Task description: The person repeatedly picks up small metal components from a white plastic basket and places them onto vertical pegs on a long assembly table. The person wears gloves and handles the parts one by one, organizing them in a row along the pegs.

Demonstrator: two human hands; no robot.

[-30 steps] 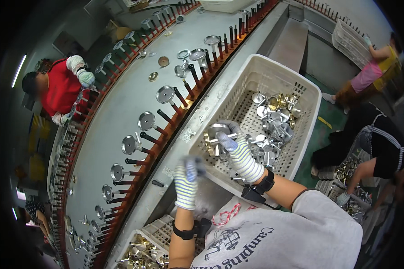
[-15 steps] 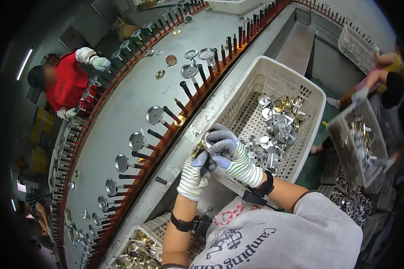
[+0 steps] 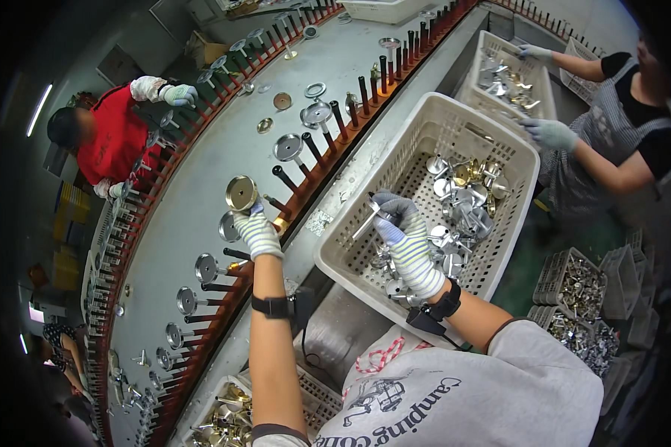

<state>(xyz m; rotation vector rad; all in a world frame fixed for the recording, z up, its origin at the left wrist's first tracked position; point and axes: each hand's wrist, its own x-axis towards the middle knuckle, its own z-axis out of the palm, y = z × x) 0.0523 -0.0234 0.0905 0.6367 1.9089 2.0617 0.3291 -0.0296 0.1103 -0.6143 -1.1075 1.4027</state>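
My left hand (image 3: 258,234), in a striped glove, reaches out over the row of upright posts and is closed on a round brass-coloured disc part (image 3: 241,194) with a raised rim. A silver disc part (image 3: 230,226) on the row is just below it. My right hand (image 3: 411,249), also gloved, is over the near-left part of a white perforated crate (image 3: 528,167). Its fingers pinch a silver metal part with a stem (image 3: 366,224). Several silver and gold-coloured metal parts (image 3: 470,208) lie heaped in the crate.
A curved rust-brown rail (image 3: 306,190) of black-topped posts borders the grey table (image 3: 201,171). At right, a co-worker in an apron (image 3: 600,134) holds another crate (image 3: 540,97) of parts. A person in red (image 3: 119,134) works across the table. More filled crates (image 3: 574,287) stand lower right.
My left hand has moved away from my right, up and left to the posts, with the disc part. My right hand has moved slightly right. A co-worker's crate has come beside the white crate.
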